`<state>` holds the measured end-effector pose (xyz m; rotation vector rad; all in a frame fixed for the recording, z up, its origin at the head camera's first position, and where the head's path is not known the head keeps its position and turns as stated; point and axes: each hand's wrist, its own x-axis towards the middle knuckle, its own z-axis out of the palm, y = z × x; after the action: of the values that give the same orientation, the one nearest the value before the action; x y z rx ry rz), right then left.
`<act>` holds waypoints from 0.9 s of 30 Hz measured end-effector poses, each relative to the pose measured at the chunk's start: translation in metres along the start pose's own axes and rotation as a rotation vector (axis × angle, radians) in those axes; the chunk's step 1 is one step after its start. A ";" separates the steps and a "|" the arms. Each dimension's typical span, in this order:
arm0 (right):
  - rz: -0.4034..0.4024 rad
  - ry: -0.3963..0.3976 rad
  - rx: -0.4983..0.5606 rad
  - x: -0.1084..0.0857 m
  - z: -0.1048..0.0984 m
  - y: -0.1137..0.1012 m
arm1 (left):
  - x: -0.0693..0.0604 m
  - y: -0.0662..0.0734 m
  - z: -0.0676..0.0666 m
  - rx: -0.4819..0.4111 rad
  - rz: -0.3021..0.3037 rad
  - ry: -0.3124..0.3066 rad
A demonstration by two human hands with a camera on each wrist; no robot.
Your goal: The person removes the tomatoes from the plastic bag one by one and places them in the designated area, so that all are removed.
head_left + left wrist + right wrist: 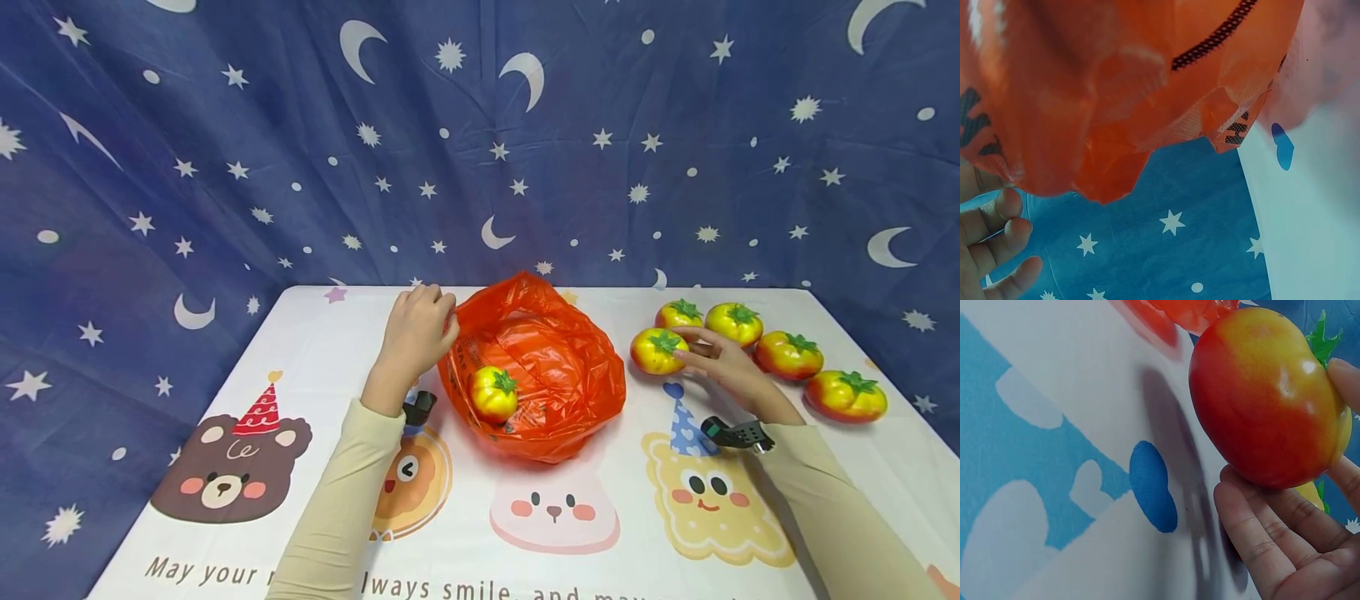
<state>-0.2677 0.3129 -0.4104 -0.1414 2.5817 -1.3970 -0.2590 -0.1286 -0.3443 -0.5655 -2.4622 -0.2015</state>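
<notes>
A red plastic bag [555, 358] lies with its mouth spread wide on the table, and one red-yellow toy tomato [495, 395] rests inside at the left. My left hand [417, 332] pinches the bag's left rim; in the left wrist view the orange-looking bag [1104, 106] hides the pinch, while other fingers [1007, 240] stick out below it. To the right of the bag, my right hand [716, 360] grips another toy tomato [656, 352] between thumb and fingers. The right wrist view shows this glossy tomato [1266, 400] held just off the cloth.
Beyond and right of my right hand sit several more toy tomatoes [733, 324], the rightmost one [846, 396] near the table's right side. A white cloth with cartoon prints covers the table [450, 575]. Behind it hangs a blue starry curtain [420, 142].
</notes>
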 end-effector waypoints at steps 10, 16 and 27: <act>0.008 -0.032 0.032 0.004 0.003 0.001 | 0.000 -0.001 0.000 0.005 -0.002 0.004; 0.035 -0.043 0.017 0.008 0.004 0.002 | 0.000 -0.001 -0.001 0.004 -0.002 0.004; 0.014 -0.051 0.012 0.009 0.004 -0.001 | 0.000 -0.001 0.000 0.005 0.002 0.016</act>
<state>-0.2752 0.3076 -0.4131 -0.1545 2.5275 -1.3858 -0.2593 -0.1299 -0.3445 -0.5628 -2.4462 -0.1981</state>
